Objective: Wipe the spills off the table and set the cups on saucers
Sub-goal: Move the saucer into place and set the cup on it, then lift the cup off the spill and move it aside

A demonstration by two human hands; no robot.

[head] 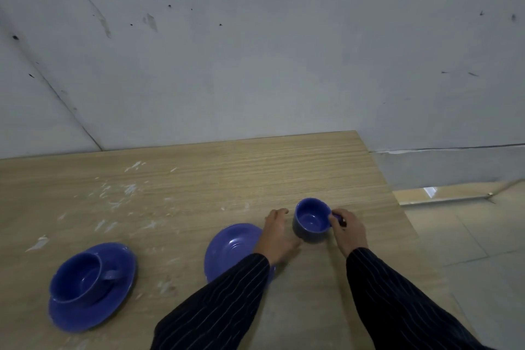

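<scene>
A blue cup (312,220) stands upright on the wooden table (199,179), right of centre. My right hand (348,231) grips its handle. My left hand (277,233) is just left of the cup, fingers spread, holding nothing, and it partly covers an empty blue saucer (230,247). At the near left a second blue cup (78,278) sits on its own blue saucer (93,307). White smears (125,190) mark the table's left half.
A grey scuffed wall (255,51) rises behind the table. The table's right edge (397,202) drops to a light tiled floor (468,236). Both my forearms wear dark pinstriped sleeves (397,298).
</scene>
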